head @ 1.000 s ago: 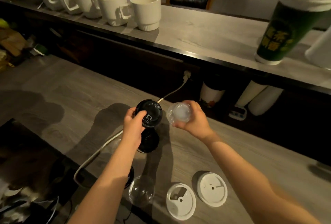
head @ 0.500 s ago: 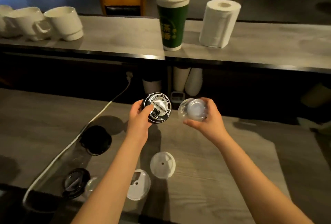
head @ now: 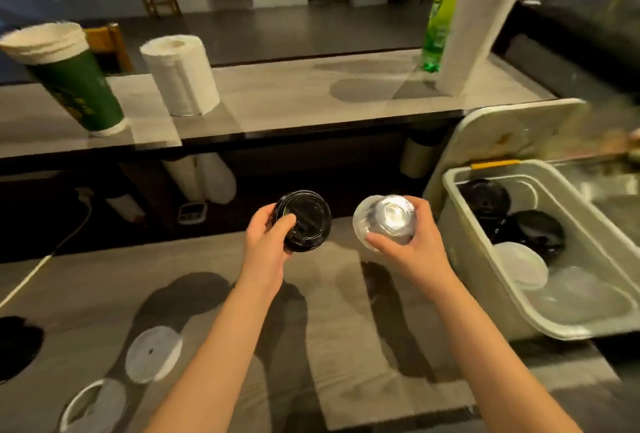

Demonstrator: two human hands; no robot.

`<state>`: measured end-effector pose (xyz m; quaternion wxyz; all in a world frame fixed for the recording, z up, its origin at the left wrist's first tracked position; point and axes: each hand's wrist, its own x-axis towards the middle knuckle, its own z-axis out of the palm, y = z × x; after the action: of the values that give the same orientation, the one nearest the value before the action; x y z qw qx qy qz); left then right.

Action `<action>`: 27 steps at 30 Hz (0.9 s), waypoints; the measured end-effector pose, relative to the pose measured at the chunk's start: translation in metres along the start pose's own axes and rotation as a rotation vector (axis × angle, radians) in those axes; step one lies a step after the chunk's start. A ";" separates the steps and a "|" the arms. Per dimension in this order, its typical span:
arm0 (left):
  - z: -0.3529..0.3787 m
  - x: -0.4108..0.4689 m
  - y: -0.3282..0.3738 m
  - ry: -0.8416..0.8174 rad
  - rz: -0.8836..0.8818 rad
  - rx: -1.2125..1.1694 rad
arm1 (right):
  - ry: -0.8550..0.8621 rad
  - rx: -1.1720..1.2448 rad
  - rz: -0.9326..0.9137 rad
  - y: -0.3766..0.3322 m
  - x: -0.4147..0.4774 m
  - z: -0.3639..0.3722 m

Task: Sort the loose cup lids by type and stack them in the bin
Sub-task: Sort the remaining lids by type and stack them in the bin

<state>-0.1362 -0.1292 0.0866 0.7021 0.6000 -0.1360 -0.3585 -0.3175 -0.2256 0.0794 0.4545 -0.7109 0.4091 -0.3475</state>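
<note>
On the grey counter point(head: 86, 294) lie two white lids point(head: 153, 353), a black lid point(head: 17, 346) (far left) and the bin point(head: 485, 277).

Black lid point(head: 304, 221) and clear dome lid point(head: 386, 219) held above the counter point(head: 346, 356), white lids point(head: 153, 353) lying front-left, part-filled bin point(head: 462, 259) at right edge.

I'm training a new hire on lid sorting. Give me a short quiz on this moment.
1. True or false: the bin already contains black lids.
2. Which hand grips the clear lid? A. left B. right C. neither
3. Fill in: the left hand grips a ___ lid.

Key:
1. True.
2. B, the right hand.
3. Black: it holds the black lid above the counter.
</note>
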 end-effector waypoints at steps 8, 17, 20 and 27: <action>0.118 -0.022 -0.042 -0.109 -0.016 0.042 | 0.161 -0.012 0.012 0.040 0.006 -0.127; 0.198 -0.040 -0.069 -0.272 -0.045 0.119 | 0.248 -0.348 0.338 0.096 -0.006 -0.236; 0.211 -0.042 -0.075 -0.294 -0.054 0.122 | 0.081 -0.589 0.427 0.111 -0.005 -0.248; 0.225 -0.047 -0.082 -0.307 -0.057 0.130 | -0.238 -0.937 0.561 0.126 0.003 -0.241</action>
<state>-0.3373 -0.2675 0.0752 0.6223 0.5860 -0.2473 -0.4562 -0.5581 -0.3473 0.0458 0.2079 -0.7350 0.6393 0.0884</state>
